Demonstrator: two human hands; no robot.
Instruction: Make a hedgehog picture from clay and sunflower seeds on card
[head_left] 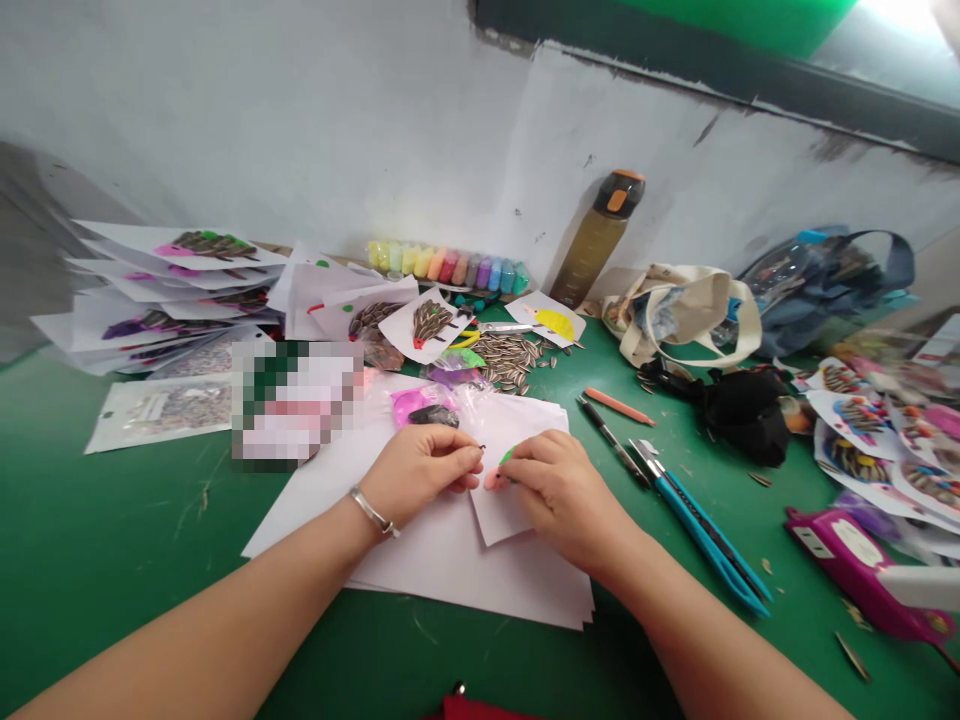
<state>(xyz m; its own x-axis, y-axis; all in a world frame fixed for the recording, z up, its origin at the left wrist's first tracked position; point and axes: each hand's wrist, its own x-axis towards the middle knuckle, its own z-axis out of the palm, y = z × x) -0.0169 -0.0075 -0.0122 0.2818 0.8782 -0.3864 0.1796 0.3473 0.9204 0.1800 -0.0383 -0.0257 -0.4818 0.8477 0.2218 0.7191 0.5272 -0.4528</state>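
My left hand (420, 470) rests on a stack of white paper (450, 560), its fingers pinched on a tiny dark bit at the fingertips. A silver bracelet (373, 511) is on that wrist. My right hand (559, 490) lies beside it on a small white card (499, 515), fingers closed on a small pink and green clay piece (499, 474) pressed to the card. The two hands almost touch.
A pile of sunflower seeds (510, 358), a row of coloured clay pots (450, 265), a brown bottle (596, 240), pink clay in plastic (424, 403), a pen (611, 438) and blue cutters (701, 525) lie around. Finished seed pictures (180, 290) stack at left and right; bags sit at back right.
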